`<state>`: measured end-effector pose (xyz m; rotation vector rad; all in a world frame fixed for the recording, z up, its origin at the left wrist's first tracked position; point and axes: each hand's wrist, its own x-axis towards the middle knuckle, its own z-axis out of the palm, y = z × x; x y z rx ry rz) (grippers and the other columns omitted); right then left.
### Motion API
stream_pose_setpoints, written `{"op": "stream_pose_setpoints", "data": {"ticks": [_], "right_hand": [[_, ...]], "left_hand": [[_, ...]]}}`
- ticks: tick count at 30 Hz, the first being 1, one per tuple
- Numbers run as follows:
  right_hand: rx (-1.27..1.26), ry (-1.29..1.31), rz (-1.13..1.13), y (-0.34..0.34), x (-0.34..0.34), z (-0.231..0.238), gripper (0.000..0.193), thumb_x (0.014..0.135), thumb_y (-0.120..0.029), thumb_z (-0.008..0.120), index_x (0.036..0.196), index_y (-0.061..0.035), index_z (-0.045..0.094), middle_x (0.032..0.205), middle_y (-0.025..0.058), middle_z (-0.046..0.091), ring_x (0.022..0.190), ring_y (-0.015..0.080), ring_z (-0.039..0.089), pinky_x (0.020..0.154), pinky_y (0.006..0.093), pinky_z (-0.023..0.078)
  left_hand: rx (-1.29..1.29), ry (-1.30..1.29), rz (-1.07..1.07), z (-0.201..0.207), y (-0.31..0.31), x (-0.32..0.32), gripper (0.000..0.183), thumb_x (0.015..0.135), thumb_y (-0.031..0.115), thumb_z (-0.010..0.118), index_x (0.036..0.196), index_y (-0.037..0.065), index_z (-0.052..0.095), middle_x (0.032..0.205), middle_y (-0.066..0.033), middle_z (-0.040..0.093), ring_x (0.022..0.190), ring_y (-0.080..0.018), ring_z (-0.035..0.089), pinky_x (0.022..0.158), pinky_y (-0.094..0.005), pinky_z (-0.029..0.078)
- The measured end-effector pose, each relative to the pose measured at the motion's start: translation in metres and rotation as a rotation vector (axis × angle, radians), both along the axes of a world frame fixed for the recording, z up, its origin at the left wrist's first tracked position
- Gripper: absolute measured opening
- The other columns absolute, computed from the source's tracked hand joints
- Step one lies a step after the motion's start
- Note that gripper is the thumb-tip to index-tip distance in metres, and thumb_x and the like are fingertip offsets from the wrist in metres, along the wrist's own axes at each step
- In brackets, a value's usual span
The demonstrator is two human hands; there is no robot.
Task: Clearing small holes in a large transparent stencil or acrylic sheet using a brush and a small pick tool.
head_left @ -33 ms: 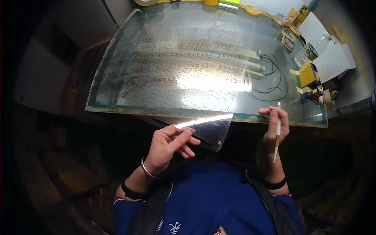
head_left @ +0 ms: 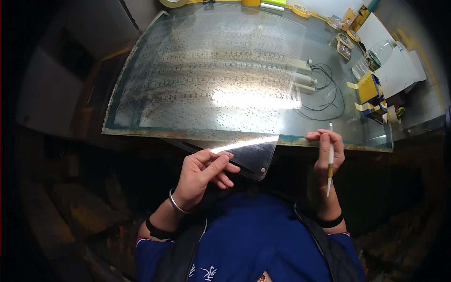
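Observation:
A large clear film sheet (head_left: 221, 113), covered with rows of small dark marks, lies over a glass-topped table (head_left: 329, 129) and overhangs its near edge. At that overhang, my left hand (head_left: 199, 174) pinches the sheet between thumb and fingers. The sheet's near corner, with a small round hole or dot, sticks out right of the hand. My right hand (head_left: 331, 150) is raised at the table's near right edge. Closed in its fingers is a slim white pen-like tool (head_left: 330, 160) with a brownish band, its tapered tip pointing down toward me.
Light tubes (head_left: 307, 80) glow beneath the glass, with black cables (head_left: 336, 94) looping on their right. Along the right side are a clear plastic bottle (head_left: 380, 54), a blue-and-yellow box (head_left: 369, 89) and white paper (head_left: 404, 66). Tape rolls (head_left: 301, 11) sit along the far edge.
My right hand has shifted slightly to the left with the pen-like tool. The left hand and the sheet show no visible movement.

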<state>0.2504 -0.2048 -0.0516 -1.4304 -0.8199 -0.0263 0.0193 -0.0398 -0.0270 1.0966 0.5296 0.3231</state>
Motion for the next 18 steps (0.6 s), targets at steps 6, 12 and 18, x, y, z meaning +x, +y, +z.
{"op": "stream_pose_setpoints", "data": {"ticks": [6, 12, 18], "right_hand": [[-0.066, 0.06, 0.222, 0.003, -0.013, 0.004, 0.016, 0.099, -0.009, 0.045, 0.104, 0.0014, 0.056, 0.08, 0.0119, 0.067, 0.075, 0.0142, 0.064, 0.072, 0.0236, 0.049], [-0.204, 0.008, 0.227, 0.008, -0.015, 0.015, 0.011, 0.094, -0.004, 0.054, 0.103, 0.001, 0.057, 0.081, 0.0111, 0.068, 0.076, 0.0134, 0.066, 0.068, 0.0236, 0.05], [-0.212, 0.261, 0.285, 0.005, -0.026, 0.026, 0.014, 0.087, -0.002, 0.063, 0.1, 0.0018, 0.058, 0.078, 0.008, 0.066, 0.067, 0.0105, 0.064, 0.06, 0.0221, 0.05]], "left_hand": [[-0.019, -0.017, 0.013, -0.001, -0.003, 0.007, 0.023, 0.092, 0.017, 0.06, 0.104, -0.002, 0.063, 0.09, -0.0176, 0.069, 0.064, -0.0167, 0.068, 0.053, -0.0224, 0.054], [-0.013, -0.024, -0.004, -0.004, -0.011, 0.016, 0.019, 0.093, 0.015, 0.059, 0.104, 0.0, 0.064, 0.088, -0.0162, 0.07, 0.064, -0.0161, 0.068, 0.054, -0.0224, 0.054], [-0.022, -0.006, -0.084, -0.006, -0.017, 0.029, 0.021, 0.094, 0.016, 0.057, 0.105, -0.001, 0.063, 0.09, -0.0161, 0.07, 0.066, -0.0162, 0.068, 0.055, -0.022, 0.055]]}}
